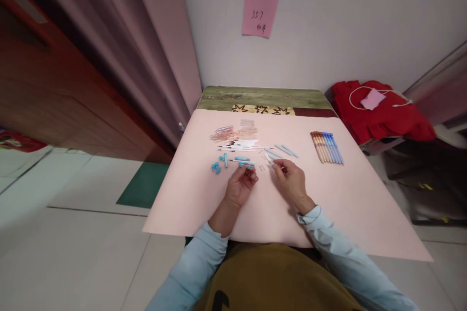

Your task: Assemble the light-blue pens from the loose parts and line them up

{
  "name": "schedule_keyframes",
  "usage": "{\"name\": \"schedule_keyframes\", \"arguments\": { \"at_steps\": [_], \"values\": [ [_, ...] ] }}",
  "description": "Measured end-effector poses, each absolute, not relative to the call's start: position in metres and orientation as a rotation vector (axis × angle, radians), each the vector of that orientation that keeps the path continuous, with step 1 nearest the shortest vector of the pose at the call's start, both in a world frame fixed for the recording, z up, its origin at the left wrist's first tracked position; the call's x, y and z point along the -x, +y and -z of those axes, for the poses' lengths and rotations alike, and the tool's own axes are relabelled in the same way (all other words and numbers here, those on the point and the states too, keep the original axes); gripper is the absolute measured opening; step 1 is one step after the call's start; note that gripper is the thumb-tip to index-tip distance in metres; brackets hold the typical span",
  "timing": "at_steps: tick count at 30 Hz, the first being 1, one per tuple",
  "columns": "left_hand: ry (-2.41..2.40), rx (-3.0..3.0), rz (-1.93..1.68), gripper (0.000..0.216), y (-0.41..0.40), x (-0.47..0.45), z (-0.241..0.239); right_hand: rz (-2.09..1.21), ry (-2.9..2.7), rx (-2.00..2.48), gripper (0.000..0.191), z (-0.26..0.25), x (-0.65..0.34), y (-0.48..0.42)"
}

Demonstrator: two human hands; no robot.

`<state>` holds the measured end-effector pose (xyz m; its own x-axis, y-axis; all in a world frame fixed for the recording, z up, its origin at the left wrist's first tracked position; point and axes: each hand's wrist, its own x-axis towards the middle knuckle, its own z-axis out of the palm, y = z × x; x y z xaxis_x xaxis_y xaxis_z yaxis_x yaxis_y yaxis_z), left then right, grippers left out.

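My left hand [240, 187] is closed at the fingertips around a thin white pen refill [243, 162] with a dark tip pointing left. A short blue tube [246, 166] shows right at those fingertips; whether it is held or lies behind them I cannot tell. My right hand [292, 179] pinches a small whitish tapered pen part [269, 159]. Between the hands, tiny springs [261, 168] lie on the paper. Beyond them are a pile of white refills [242, 144] and light-blue pen barrels [286, 149]. Small blue pieces [216, 168] sit left of my left hand.
Pale pink paper [175, 204] covers most of the table. A row of brown and blue pens [327, 148] lies at the right. Pinkish and clear slim parts [233, 132] are heaped at the back left. A red cloth [386, 116] with a white cable sits beyond the right edge.
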<state>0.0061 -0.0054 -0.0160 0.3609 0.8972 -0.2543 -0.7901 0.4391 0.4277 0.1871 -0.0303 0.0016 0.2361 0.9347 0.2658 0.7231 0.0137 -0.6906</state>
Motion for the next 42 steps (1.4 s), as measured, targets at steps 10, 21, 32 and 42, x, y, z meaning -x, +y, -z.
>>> {"name": "schedule_keyframes", "arguments": {
  "at_steps": [10, 21, 32, 42],
  "values": [
    [0.487, -0.258, -1.096, 0.012, -0.004, -0.004, 0.017, -0.106, -1.835, 1.963, 0.024, 0.001, -0.187, -0.024],
    [0.509, -0.258, -1.093, 0.014, -0.005, -0.005, 0.015, -0.089, -1.987, 2.132, 0.025, -0.006, -0.173, 0.001],
    [0.478, -0.241, -1.143, 0.016, -0.004, -0.011, 0.014, -0.334, -1.903, 1.652, 0.023, -0.049, -0.156, -0.030],
    [0.471, -0.298, -1.163, 0.011, -0.006, -0.013, 0.014, -0.035, -2.130, 1.719, 0.036, -0.045, -0.146, -0.035]
  ]
}}
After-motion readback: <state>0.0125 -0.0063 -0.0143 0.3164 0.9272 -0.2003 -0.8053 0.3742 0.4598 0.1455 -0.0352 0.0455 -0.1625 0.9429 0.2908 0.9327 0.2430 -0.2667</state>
